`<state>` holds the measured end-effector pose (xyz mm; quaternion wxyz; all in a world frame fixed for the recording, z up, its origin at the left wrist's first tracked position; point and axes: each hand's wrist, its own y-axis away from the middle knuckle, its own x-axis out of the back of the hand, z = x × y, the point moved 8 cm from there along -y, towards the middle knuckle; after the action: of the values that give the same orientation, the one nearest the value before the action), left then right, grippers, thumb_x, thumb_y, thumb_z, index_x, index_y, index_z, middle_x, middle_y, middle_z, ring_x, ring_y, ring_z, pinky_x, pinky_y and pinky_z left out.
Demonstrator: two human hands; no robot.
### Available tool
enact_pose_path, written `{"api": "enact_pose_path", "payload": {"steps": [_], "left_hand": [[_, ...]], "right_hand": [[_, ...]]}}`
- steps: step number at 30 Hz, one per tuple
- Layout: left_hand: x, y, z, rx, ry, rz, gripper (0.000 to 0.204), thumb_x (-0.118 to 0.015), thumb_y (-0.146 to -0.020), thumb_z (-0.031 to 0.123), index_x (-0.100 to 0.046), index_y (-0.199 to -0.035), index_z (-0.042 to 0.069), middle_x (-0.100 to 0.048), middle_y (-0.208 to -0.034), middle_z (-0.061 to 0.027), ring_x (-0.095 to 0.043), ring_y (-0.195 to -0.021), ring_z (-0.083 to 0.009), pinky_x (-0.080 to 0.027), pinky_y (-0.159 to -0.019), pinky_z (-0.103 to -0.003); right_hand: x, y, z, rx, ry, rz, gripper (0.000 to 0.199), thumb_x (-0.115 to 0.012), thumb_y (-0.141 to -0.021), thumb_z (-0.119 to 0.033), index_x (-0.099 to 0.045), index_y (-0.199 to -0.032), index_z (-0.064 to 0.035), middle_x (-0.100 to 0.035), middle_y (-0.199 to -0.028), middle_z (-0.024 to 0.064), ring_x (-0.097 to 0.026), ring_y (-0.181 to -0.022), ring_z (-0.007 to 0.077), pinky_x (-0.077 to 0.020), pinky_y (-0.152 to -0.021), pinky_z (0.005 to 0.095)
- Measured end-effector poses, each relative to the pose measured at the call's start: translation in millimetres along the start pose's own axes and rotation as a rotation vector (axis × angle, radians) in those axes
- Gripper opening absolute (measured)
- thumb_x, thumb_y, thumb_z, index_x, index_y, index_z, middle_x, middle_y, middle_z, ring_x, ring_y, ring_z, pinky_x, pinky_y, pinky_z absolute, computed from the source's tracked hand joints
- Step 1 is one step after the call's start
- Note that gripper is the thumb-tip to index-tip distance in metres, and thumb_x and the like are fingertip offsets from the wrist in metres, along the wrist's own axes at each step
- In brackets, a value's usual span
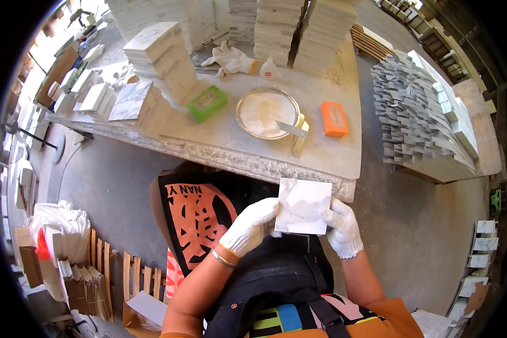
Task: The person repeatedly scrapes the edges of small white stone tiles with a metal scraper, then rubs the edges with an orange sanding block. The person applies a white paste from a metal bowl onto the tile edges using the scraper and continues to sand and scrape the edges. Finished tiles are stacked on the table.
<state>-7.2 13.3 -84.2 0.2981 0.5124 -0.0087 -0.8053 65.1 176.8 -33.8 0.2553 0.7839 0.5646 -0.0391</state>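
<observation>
Both hands gloved in white knit. Left hand (251, 225) and right hand (341, 226) each grip a side edge of a square white marble tile (302, 206), held over the lap just below the front edge of the desk (231, 138), not touching it.

Risks as I read it:
- Tile is held only by edge grip through knit gloves — smooth polished stone could slip, drop onto the lap or the concrete floor (118, 186), and chip a corner.
- Desk's rough front edge is close above the tile; lifting carelessly could knock the tile's top edge on it.
- Scraper (292, 129) rests across the rim of the round metal pan (267, 112) — a bump could tip it off or drag paste out.

Containers: the pan holds a whitish paste or powder, nearly full, can't tell which. Small squeeze bottle (269, 69) behind it, contents not visible. Green block (207, 103) and orange block (333, 119) flank the pan, both lying flat.
</observation>
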Motion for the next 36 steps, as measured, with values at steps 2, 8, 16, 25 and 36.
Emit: {"api": "enact_pose_path", "payload": {"steps": [2, 8, 16, 25, 36], "left_hand": [[8.9, 3.4, -8.7, 0.094, -0.091, -0.025, 0.049, -0.07, -0.098, 0.034, -0.059, -0.133, 0.001, -0.07, -0.114, -0.0108, -0.069, -0.102, -0.0213, -0.056, -0.088, -0.033], [11.2, 3.4, -5.2, 0.018, -0.089, 0.02, 0.05, -0.07, -0.098, 0.031, -0.057, -0.134, -0.001, -0.07, -0.111, -0.013, -0.07, -0.095, -0.022, -0.057, -0.079, -0.03], [13.2, -3.1, -5.4, 0.024, 0.001, 0.03, 0.059, -0.064, -0.101, 0.043, -0.055, -0.141, 0.0, -0.068, -0.121, -0.0123, -0.067, -0.102, -0.0208, -0.053, -0.085, -0.033], [0.6, -8.2, 4.1, -0.044, -0.038, 0.125, 0.051, -0.07, -0.098, 0.023, -0.056, -0.138, -0.005, -0.065, -0.129, -0.0119, -0.063, -0.118, -0.0223, -0.05, -0.103, -0.037], [8.8, -5.0, 5.0, -0.125, -0.034, 0.216, 0.044, -0.067, -0.099, 0.022, -0.057, -0.133, -0.005, -0.065, -0.125, -0.0114, -0.064, -0.115, -0.0224, -0.05, -0.103, -0.037]], "right_hand": [[8.3, -2.4, -1.7, 0.016, -0.001, 0.02, 0.042, -0.072, -0.095, -0.017, -0.065, -0.129, 0.0057, -0.071, -0.118, 0.0075, -0.064, -0.109, 0.0161, -0.0502, -0.096, 0.0319], [17.5, -5.1, -4.6, 0.03, 0.0, 0.05, 0.041, -0.073, -0.095, -0.018, -0.066, -0.128, 0.0046, -0.071, -0.116, 0.0064, -0.064, -0.105, 0.0147, -0.0502, -0.094, 0.0309], [11.6, -5.2, -0.7, 0.03, 0.0, 0.031, 0.042, -0.071, -0.096, -0.019, -0.065, -0.129, 0.0058, -0.071, -0.119, 0.0088, -0.065, -0.108, 0.0157, -0.0503, -0.095, 0.0303], [5.5, -9.4, 6.1, -0.054, 0.105, -0.023, 0.05, -0.066, -0.101, -0.03, -0.061, -0.133, 0.0081, -0.069, -0.125, 0.0128, -0.062, -0.115, 0.0179, -0.0485, -0.101, 0.0325], [4.2, 0.7, -36.9, 0.449, 0.854, 0.2, 0.067, -0.07, -0.098, -0.038, -0.05, -0.148, 0.0021, -0.057, -0.144, 0.0201, -0.057, -0.13, 0.0269, -0.0455, -0.108, 0.039]]}}
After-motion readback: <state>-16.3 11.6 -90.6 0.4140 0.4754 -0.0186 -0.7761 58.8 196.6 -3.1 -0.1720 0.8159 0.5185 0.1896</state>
